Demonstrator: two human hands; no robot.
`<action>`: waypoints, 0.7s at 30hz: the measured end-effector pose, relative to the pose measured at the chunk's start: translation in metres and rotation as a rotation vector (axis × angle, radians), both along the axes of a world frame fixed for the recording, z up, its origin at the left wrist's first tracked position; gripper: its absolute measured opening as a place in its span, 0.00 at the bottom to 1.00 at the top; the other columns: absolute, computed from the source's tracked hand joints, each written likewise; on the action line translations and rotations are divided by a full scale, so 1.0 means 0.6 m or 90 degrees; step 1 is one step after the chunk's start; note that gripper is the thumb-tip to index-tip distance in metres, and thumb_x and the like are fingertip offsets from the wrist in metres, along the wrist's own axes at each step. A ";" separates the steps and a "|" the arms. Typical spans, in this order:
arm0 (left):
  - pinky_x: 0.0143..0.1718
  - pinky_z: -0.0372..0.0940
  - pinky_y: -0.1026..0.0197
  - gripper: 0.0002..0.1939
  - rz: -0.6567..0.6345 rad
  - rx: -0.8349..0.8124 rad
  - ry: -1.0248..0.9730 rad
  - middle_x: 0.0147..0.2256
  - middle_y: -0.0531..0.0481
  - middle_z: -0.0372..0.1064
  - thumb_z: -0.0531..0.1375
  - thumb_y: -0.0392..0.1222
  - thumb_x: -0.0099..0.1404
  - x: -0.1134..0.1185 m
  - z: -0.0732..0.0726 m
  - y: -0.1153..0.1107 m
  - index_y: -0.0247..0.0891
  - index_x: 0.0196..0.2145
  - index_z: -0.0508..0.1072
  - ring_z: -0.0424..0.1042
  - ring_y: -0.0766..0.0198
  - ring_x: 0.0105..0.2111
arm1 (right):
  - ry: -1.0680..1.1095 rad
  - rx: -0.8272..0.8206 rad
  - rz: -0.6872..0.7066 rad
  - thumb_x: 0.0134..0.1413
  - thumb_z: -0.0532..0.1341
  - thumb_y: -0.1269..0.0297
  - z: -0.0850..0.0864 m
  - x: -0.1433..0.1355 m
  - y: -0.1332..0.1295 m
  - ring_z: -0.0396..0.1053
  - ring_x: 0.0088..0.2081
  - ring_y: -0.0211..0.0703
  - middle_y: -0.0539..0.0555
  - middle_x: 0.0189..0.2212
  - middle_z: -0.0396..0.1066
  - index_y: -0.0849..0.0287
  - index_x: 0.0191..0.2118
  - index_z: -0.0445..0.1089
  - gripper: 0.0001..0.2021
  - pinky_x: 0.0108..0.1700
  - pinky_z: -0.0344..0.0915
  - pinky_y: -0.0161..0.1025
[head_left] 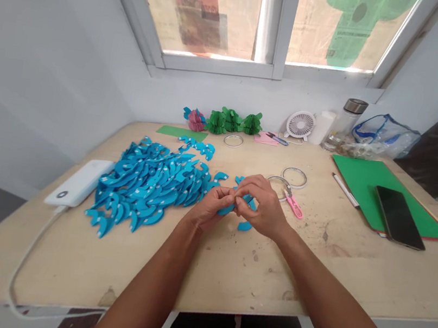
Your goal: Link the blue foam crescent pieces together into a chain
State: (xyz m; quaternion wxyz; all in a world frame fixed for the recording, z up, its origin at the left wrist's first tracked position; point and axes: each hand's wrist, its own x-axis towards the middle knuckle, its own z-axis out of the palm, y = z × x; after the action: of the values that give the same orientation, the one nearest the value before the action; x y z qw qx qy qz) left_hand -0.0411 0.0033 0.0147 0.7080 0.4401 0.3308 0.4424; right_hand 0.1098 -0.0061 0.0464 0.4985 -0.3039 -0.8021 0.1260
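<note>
My left hand and my right hand meet over the middle of the wooden table, fingertips pinched together. Between them a small blue piece shows, gripped by the left fingers. What the right fingertips pinch is too small to make out. Another blue piece lies just under my right hand. To the left spreads a large heap of blue curved pieces with small white spots. Pink-handled snips and a tape ring lie right of my right hand.
A white power bank with a cable sits at the left. Green paper flowers, a small fan and a glass bottle stand along the back. At the right, a phone rests on green sheets beside a white pen.
</note>
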 end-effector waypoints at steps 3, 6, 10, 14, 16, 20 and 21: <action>0.26 0.61 0.66 0.16 -0.025 0.008 -0.009 0.19 0.50 0.66 0.69 0.47 0.44 -0.002 -0.006 0.002 0.31 0.20 0.71 0.64 0.68 0.22 | -0.005 -0.036 0.025 0.46 0.57 0.77 0.003 0.002 -0.002 0.66 0.38 0.42 0.52 0.31 0.70 0.57 0.26 0.65 0.07 0.42 0.62 0.42; 0.26 0.61 0.66 0.14 -0.046 0.001 -0.005 0.20 0.50 0.67 0.69 0.45 0.45 -0.003 -0.007 0.003 0.31 0.21 0.73 0.64 0.68 0.22 | -0.006 -0.063 0.039 0.46 0.57 0.77 0.006 0.003 -0.003 0.66 0.38 0.42 0.52 0.30 0.70 0.57 0.26 0.65 0.07 0.41 0.62 0.42; 0.27 0.62 0.65 0.12 -0.032 -0.015 -0.017 0.21 0.50 0.66 0.68 0.43 0.47 -0.002 -0.004 0.002 0.32 0.22 0.73 0.64 0.67 0.23 | -0.009 -0.096 0.058 0.50 0.58 0.74 0.009 0.007 -0.003 0.67 0.40 0.43 0.53 0.33 0.71 0.57 0.29 0.68 0.05 0.44 0.63 0.44; 0.27 0.63 0.64 0.10 -0.011 -0.015 -0.041 0.21 0.51 0.66 0.67 0.42 0.47 -0.002 -0.002 0.001 0.33 0.23 0.74 0.64 0.67 0.24 | 0.010 -0.116 0.099 0.53 0.58 0.70 0.012 0.011 -0.002 0.67 0.41 0.43 0.54 0.34 0.72 0.57 0.31 0.70 0.04 0.46 0.63 0.45; 0.28 0.63 0.64 0.09 -0.001 -0.013 -0.039 0.22 0.50 0.66 0.67 0.41 0.48 -0.002 -0.002 0.001 0.33 0.26 0.75 0.65 0.66 0.24 | 0.016 -0.122 0.109 0.53 0.59 0.69 0.013 0.011 -0.002 0.67 0.41 0.43 0.54 0.35 0.72 0.56 0.31 0.71 0.04 0.46 0.63 0.45; 0.28 0.62 0.64 0.09 -0.018 -0.009 -0.021 0.22 0.51 0.66 0.67 0.42 0.49 -0.001 0.001 0.001 0.33 0.24 0.74 0.64 0.67 0.24 | 0.033 -0.113 0.103 0.53 0.60 0.68 0.012 0.010 -0.001 0.67 0.40 0.43 0.54 0.34 0.72 0.57 0.31 0.71 0.03 0.45 0.64 0.45; 0.28 0.62 0.65 0.10 -0.027 -0.005 -0.016 0.21 0.51 0.65 0.67 0.42 0.48 -0.001 0.001 0.002 0.32 0.23 0.73 0.64 0.67 0.24 | 0.037 -0.109 0.100 0.53 0.60 0.68 0.011 0.009 -0.001 0.67 0.40 0.43 0.54 0.34 0.72 0.57 0.31 0.71 0.03 0.45 0.64 0.45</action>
State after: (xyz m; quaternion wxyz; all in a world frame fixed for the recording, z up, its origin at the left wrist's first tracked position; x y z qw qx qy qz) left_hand -0.0417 0.0042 0.0153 0.7233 0.4384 0.3140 0.4313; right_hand 0.1154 -0.0066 0.0531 0.4821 -0.2776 -0.7951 0.2415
